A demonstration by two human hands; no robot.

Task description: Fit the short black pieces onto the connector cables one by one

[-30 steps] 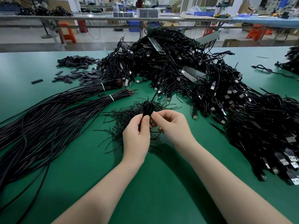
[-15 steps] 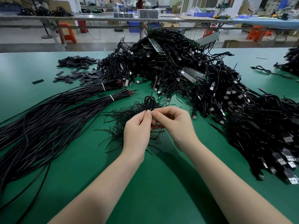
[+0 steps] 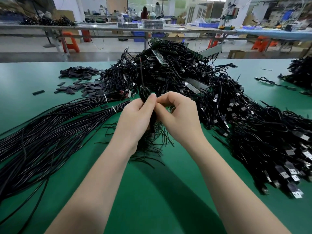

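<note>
My left hand (image 3: 135,119) grips a coiled black connector cable (image 3: 144,94) upright above the green table; a free end of it sticks up toward the far pile. My right hand (image 3: 177,115) meets the left at the thumb tips and pinches something small there, which the fingers hide. Below my hands lies a heap of thin black strands (image 3: 152,142). Short black pieces (image 3: 84,86) are scattered at the back left.
Two tied bundles of long black cables (image 3: 50,125) fan out on the left. A big pile of USB connector cables (image 3: 244,119) covers the middle and right of the green table (image 3: 160,191). Another cable heap (image 3: 302,71) sits at the far right edge.
Both hands have risen away from the table with the coiled cable. The cable's free end now points up higher against the pile.
</note>
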